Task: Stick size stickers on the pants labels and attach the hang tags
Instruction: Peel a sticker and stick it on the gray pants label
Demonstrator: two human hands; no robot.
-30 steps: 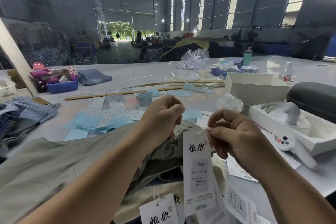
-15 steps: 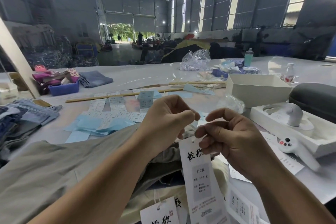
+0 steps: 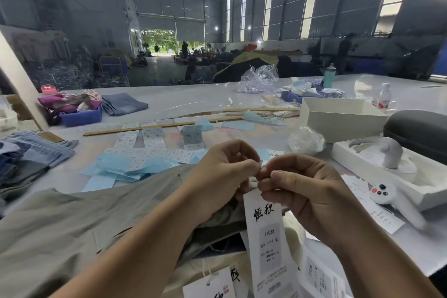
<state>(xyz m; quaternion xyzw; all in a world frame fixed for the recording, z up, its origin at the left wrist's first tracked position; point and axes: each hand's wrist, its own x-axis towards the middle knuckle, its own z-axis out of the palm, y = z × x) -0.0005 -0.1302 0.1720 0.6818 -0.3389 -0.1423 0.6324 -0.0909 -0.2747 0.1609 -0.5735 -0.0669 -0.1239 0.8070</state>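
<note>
A long white hang tag [image 3: 267, 239] with black characters and "1103" printed on it hangs from between my two hands. My left hand [image 3: 223, 174] and my right hand [image 3: 300, 189] meet fingertip to fingertip just above the tag's top edge, both with curled fingers pinching at its string; the string itself is too thin to see. Under my hands lie khaki pants [image 3: 72, 230] piled over other garments. More white hang tags [image 3: 210, 285] lie at the bottom. Sheets of size stickers [image 3: 150, 152] and blue backing papers [image 3: 125, 167] are spread beyond the pants.
Folded jeans [image 3: 31, 152] are stacked at the left. A blue bin [image 3: 82, 117] holds cloth at the back left. A wooden stick [image 3: 157, 126] crosses the table. At the right are a white box [image 3: 338, 118], a white tray with a controller [image 3: 396, 198] and a dark case [image 3: 418, 130].
My hands have come together: the right hand moved left until its fingertips met the left hand's above the hang tag. The tag's top has moved in under the fingers.
</note>
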